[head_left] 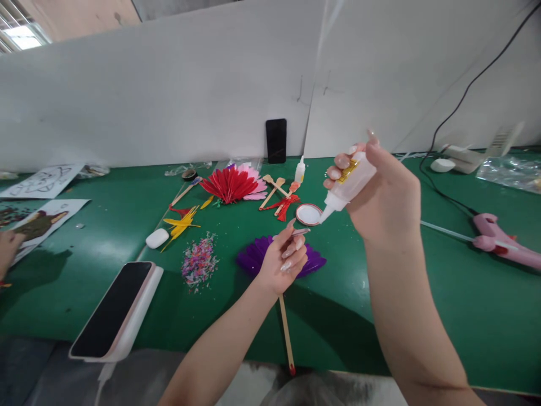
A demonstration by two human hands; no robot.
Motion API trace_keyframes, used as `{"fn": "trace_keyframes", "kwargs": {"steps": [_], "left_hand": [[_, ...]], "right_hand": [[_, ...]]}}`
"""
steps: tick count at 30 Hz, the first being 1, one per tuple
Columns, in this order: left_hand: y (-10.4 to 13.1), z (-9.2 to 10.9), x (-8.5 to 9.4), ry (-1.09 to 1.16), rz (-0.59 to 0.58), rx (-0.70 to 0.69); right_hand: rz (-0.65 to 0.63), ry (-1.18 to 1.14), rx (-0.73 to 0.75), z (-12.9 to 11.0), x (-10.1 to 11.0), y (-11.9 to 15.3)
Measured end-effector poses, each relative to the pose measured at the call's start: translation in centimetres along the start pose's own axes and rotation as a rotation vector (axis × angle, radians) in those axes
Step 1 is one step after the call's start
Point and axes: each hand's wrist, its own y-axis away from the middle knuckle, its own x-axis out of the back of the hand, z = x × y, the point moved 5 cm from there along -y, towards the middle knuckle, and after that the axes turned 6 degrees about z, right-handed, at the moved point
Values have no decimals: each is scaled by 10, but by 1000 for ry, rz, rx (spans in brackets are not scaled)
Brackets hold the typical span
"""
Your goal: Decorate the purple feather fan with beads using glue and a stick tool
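The white squeeze bottle [357, 179], raised above the green table [338, 344], looks light and soft-walled, best gripped around its label, where the right hand [391, 186] wraps it, wrist bent and nozzle slanting down-left. Below its tip, above the purple pleated fan [315, 263], the palm-up left hand [282, 262] pinches a small flat piece [301, 232], probably feather-light and best held by its edge.

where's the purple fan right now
In the head view, the purple fan lies centrally on the green table, partly hidden by the left hand, just this side of the white dish.
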Motion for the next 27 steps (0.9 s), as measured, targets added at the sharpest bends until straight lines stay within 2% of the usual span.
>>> {"fn": "trace_keyframes", "kwargs": {"steps": [6, 10, 16, 20, 24, 27], "left_hand": [[0, 0, 0, -8, 10, 4], [0, 0, 1, -5, 17, -1], [-1, 0, 2, 8, 6, -6], [-1, 1, 1, 7, 6, -16], [-1, 2, 2, -9, 32, -15], [-2, 2, 2, -10, 40, -21]], "right_hand": [[13, 17, -3, -2, 3, -2], [35, 8, 9, -5, -2, 2], [62, 61, 141, -7, -2, 1], [163, 86, 194, 11, 17, -15], [348, 69, 153, 43, 48, -37], [432, 124, 214, 63, 72, -49]]}}
